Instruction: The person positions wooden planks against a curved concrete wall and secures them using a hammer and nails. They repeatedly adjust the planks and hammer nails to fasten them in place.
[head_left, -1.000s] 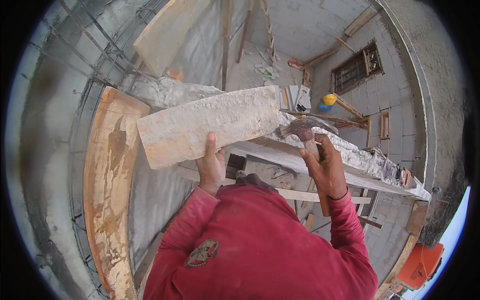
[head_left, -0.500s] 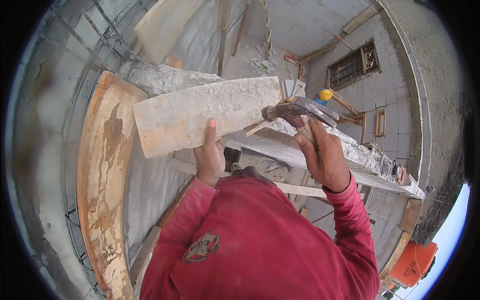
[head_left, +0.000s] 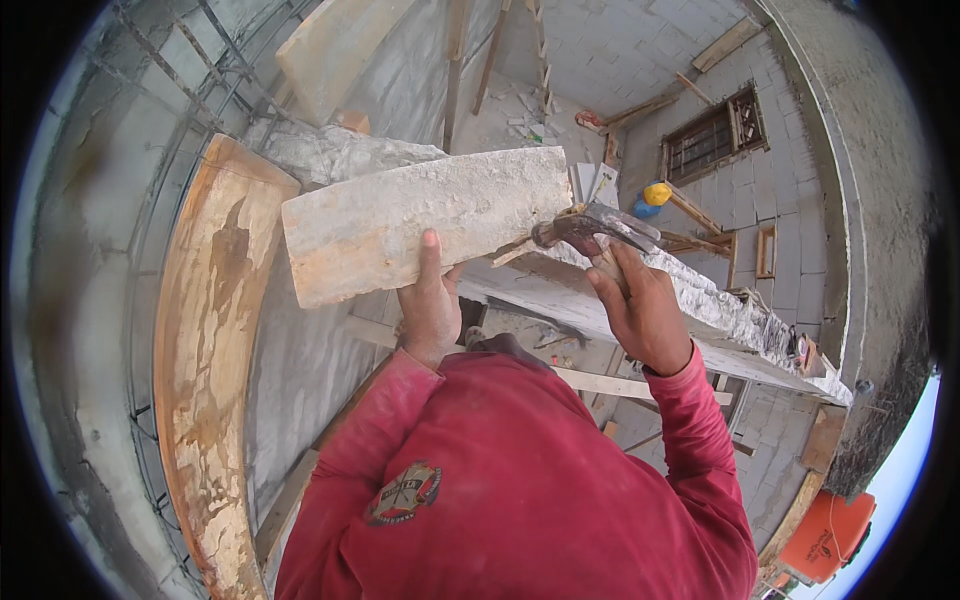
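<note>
My left hand (head_left: 431,318) is closed on a short, cement-crusted board (head_left: 425,228), thumb on its upper face and fingers underneath. The board lies tilted, its right end higher than its left. In my right hand (head_left: 645,315) is a claw hammer (head_left: 590,230), gripped by the handle close to the head. The hammer's striking face is by the board's lower right corner; whether they touch, I cannot tell. A thin splintered piece of wood (head_left: 512,254) shows just below that corner.
A long, stained board (head_left: 215,370) stands at my left beside steel bars (head_left: 215,60). A rough concrete ledge (head_left: 720,318) runs across in front toward the right. Far below are rubble (head_left: 525,125), a barred window (head_left: 712,132) and a person's yellow helmet (head_left: 657,193). An orange container (head_left: 826,535) sits at lower right.
My left hand and the board have shifted slightly to the right. The hammer head has come a little lower beside the board's right end. Both grips stay the same.
</note>
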